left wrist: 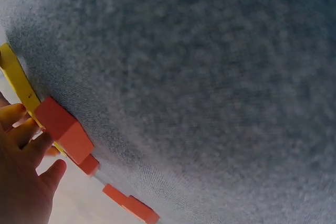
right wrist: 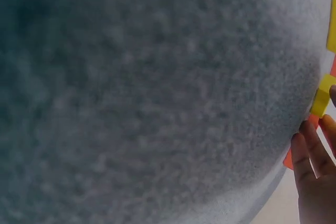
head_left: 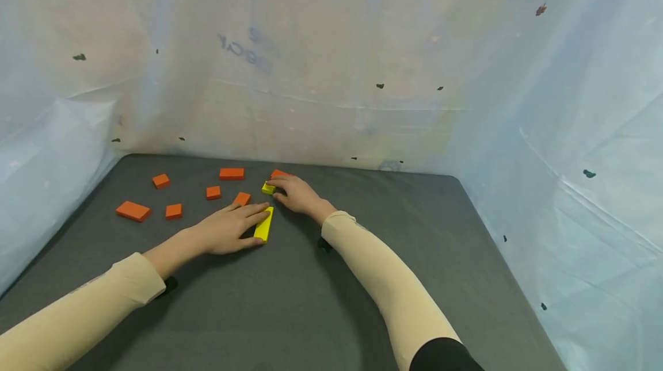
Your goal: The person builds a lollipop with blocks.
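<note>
A person's left hand [head_left: 227, 232] grips a long yellow block [head_left: 265, 226] as the right hand [head_left: 297, 194] pinches a small yellow block [head_left: 267, 189] near orange blocks [head_left: 231, 173] on a gray table [head_left: 440, 238].

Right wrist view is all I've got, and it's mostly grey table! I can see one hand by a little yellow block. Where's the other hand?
Observer: The left hand is touching the long yellow block; the head view shows it.
Operator: Cool! How many orange blocks are there?
Observer: I count seven orange blocks showing in the head view.
Operator: Wow! And what colour are the sleeves?
Observer: Both sleeves are cream.
</note>
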The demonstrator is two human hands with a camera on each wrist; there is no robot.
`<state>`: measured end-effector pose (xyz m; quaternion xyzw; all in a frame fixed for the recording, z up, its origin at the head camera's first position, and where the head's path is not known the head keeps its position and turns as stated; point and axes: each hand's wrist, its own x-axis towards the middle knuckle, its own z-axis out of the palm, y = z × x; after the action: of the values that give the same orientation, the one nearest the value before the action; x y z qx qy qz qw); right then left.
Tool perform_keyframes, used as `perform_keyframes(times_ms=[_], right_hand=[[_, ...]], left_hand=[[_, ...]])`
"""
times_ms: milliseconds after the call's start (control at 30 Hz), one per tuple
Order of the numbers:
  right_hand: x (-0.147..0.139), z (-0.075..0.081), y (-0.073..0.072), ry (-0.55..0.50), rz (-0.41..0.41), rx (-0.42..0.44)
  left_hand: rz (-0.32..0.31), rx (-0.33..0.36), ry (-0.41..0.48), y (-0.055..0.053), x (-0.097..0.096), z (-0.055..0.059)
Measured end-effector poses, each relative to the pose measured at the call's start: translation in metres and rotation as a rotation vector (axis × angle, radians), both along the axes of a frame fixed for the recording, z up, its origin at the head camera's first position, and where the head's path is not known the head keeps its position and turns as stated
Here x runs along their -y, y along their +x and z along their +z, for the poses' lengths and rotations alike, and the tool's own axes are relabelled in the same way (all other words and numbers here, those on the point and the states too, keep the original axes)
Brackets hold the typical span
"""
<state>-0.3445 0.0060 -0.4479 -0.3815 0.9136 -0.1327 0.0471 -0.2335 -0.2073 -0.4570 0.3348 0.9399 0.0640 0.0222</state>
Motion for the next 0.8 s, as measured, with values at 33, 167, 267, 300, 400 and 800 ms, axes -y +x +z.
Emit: perform_keyframes(times_ms=[33,167,267,300,400,800], right_hand=[[0.0003,0.0000,-0.0009,0.005,0.005,-0.005],[0.0000,0.0010,-0.0035,0.007,0.016,-0.013],[-0.0004,0.0012,-0.0047,0.011,0.007,-0.013],[-0.0003,0.0013,-0.0051,0.011,-0.001,-0.013],[0.0012,0.0003,-0.0064,0.000,-0.033,-0.008],[0.0051,-0.0036,-0.0061,-0.102,-0.120,0.027]], left_hand=[[0.001,0.002,-0.001,-0.0001,-0.0006,0.0007],[-0.001,0.010,0.001,-0.0013,-0.0019,0.0039],[-0.005,0.015,0.000,-0.0027,-0.0023,0.0055],[-0.007,0.016,0.000,-0.0032,-0.0023,0.0059],[-0.006,0.022,0.002,-0.0045,-0.0027,0.0068],[0.026,0.071,0.117,-0.0084,-0.0047,0.0037]])
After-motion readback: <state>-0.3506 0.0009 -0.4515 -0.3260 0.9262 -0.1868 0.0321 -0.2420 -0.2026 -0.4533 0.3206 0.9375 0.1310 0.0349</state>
